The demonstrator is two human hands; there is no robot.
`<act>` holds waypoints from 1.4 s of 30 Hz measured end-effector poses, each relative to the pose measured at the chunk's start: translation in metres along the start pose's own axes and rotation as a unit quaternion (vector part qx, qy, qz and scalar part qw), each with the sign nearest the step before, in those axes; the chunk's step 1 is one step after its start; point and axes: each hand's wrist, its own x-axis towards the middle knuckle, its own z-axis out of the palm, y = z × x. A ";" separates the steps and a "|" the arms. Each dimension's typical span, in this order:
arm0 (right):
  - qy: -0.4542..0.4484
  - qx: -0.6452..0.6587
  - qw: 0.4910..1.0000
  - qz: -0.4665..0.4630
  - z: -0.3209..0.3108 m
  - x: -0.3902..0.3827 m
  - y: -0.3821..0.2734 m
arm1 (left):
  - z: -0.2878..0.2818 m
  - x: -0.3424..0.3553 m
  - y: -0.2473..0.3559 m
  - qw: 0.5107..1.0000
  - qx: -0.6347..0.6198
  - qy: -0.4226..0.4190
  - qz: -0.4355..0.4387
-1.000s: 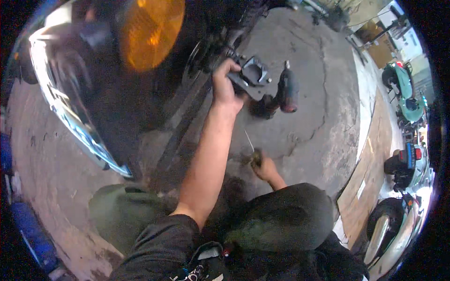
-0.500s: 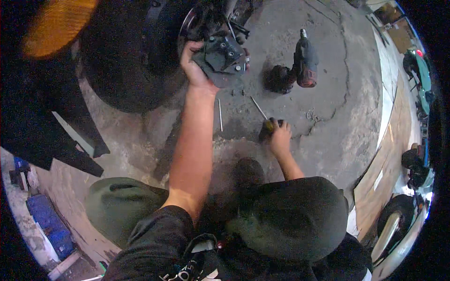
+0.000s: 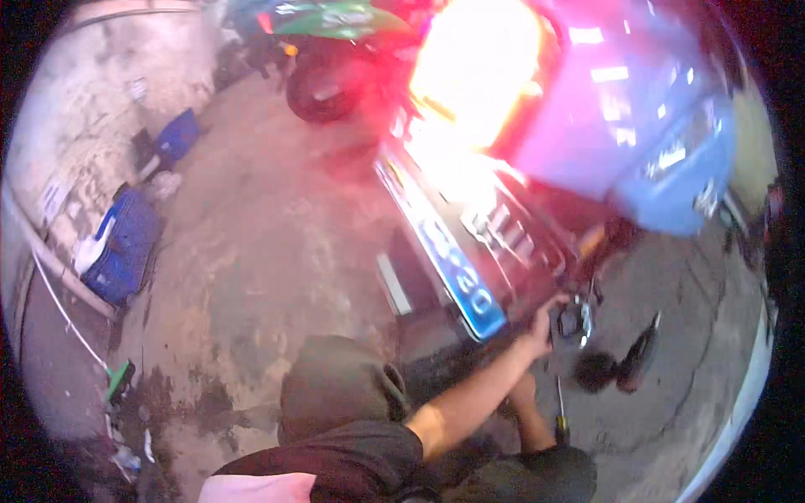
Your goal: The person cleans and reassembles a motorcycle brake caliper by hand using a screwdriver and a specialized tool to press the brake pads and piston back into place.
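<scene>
At the left hand (image 3: 543, 329), a dark part (image 3: 573, 320) with bright silvery edges

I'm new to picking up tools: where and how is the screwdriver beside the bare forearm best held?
Probably take the screwdriver by its handle, from above on the wearer's side: the handle is thicker and lies nearer them, while the thin shaft points away.

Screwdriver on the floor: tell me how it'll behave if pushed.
The screwdriver will probably stay stiff, as its shaft looks thin, straight and metallic. It may swing in an arc rather than roll straight, since the yellow handle looks thicker than the shaft. Lying flat, it seems unlikely to tip.
</scene>
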 end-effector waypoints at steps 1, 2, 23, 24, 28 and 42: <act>0.045 0.076 0.993 0.084 0.027 0.001 0.040 | 0.008 0.014 -0.005 0.999 0.005 -0.040 0.005; 0.106 0.104 0.984 0.104 0.016 -0.014 0.050 | 0.001 0.022 -0.012 0.999 0.015 -0.030 -0.013; 0.317 0.270 0.900 0.128 -0.311 -0.073 -0.061 | 0.024 -0.002 -0.005 0.981 0.131 0.054 0.129; 0.307 0.270 0.905 0.116 -0.313 -0.073 -0.064 | 0.025 0.000 -0.007 0.974 0.139 0.065 0.166; 0.358 0.192 0.910 0.083 -0.301 -0.066 -0.053 | 0.021 0.008 -0.008 0.978 0.130 0.027 0.158; 0.399 0.158 0.902 0.046 -0.290 -0.058 -0.043 | 0.015 0.012 -0.014 0.974 0.174 -0.005 0.146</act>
